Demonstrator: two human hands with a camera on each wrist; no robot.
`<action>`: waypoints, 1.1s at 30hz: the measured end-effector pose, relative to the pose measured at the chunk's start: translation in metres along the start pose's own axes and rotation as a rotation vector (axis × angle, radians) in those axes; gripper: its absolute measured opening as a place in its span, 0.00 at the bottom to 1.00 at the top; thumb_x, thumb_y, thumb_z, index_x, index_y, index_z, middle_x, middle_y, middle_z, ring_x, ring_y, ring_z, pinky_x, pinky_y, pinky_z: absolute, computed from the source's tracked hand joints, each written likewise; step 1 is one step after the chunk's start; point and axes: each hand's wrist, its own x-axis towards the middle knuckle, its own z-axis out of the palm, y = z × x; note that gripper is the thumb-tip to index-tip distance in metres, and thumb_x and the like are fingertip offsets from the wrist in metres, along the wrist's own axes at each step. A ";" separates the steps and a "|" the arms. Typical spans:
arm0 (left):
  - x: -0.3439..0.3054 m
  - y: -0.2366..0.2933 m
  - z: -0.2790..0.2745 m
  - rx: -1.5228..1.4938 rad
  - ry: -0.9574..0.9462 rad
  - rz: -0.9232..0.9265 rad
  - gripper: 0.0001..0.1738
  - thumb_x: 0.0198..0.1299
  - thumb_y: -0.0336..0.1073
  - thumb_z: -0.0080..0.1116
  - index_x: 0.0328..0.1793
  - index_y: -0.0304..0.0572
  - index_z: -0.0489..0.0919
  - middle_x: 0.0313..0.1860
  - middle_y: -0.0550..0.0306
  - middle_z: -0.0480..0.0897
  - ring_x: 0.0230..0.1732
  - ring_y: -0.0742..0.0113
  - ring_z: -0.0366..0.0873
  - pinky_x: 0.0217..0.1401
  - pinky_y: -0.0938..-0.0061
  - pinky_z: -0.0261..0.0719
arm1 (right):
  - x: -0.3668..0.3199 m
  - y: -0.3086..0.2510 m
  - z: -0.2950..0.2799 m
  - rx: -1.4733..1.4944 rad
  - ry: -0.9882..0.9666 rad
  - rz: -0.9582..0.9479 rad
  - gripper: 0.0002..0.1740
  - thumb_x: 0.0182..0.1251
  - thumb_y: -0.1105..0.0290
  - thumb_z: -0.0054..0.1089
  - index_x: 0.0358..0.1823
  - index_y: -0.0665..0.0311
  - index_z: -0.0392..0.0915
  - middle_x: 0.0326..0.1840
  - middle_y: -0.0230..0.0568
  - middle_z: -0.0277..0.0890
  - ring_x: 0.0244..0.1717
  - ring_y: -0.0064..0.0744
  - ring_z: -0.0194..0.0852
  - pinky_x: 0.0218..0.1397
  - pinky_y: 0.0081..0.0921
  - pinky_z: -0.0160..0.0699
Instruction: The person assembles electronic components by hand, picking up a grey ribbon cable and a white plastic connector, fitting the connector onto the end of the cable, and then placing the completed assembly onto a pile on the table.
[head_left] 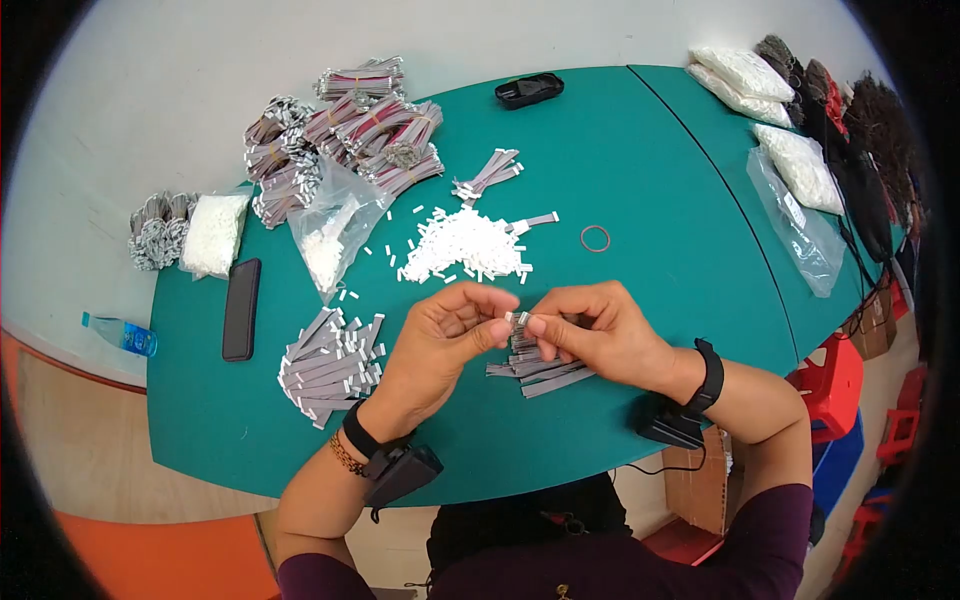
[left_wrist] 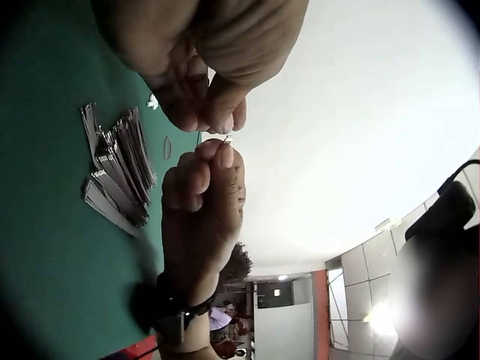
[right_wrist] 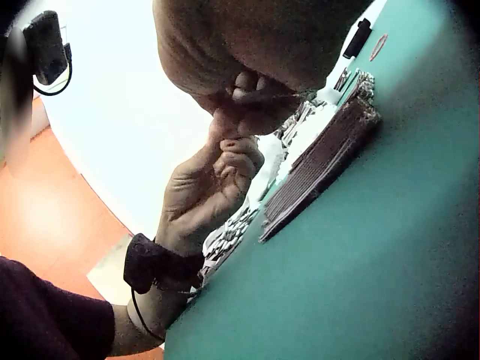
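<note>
Over the green table [head_left: 640, 430], my two hands meet fingertip to fingertip. My left hand [head_left: 450, 325] pinches a small white plastic connector [head_left: 510, 317] between thumb and forefinger. Thumb and forefinger of my right hand [head_left: 605, 335] pinch the end of a grey ribbon cable, its pale tip [left_wrist: 228, 139] showing at the fingertips in the left wrist view. Most of that cable is hidden behind the right hand. Beneath the right hand lies a stack of grey ribbon cables [head_left: 557, 382]. Left of the left hand is a pile of cables with white ends [head_left: 330, 370].
Beyond the hands spreads a heap of loose white connectors [head_left: 465, 245], with a few cables [head_left: 490, 173] behind it. Bundled cables [head_left: 375, 125], an open plastic bag [head_left: 335, 225] and a phone [head_left: 241, 310] lie left. A red rubber band [head_left: 595, 238] lies right of the heap.
</note>
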 end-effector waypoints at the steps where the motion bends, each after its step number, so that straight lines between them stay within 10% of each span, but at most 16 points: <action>1: 0.000 -0.001 -0.002 -0.029 -0.021 -0.013 0.10 0.58 0.28 0.61 0.46 0.37 0.78 0.39 0.60 0.80 0.42 0.75 0.76 0.48 0.80 0.73 | 0.000 0.000 -0.001 0.002 -0.006 0.010 0.11 0.68 0.68 0.53 0.31 0.67 0.78 0.21 0.26 0.72 0.20 0.10 0.60 0.22 0.13 0.58; 33: 0.000 -0.002 -0.004 -0.160 -0.075 -0.142 0.10 0.61 0.29 0.58 0.47 0.33 0.78 0.39 0.57 0.81 0.36 0.75 0.74 0.43 0.81 0.74 | 0.000 0.003 -0.001 -0.011 -0.079 0.030 0.11 0.69 0.66 0.54 0.32 0.66 0.78 0.20 0.25 0.71 0.22 0.10 0.62 0.22 0.13 0.60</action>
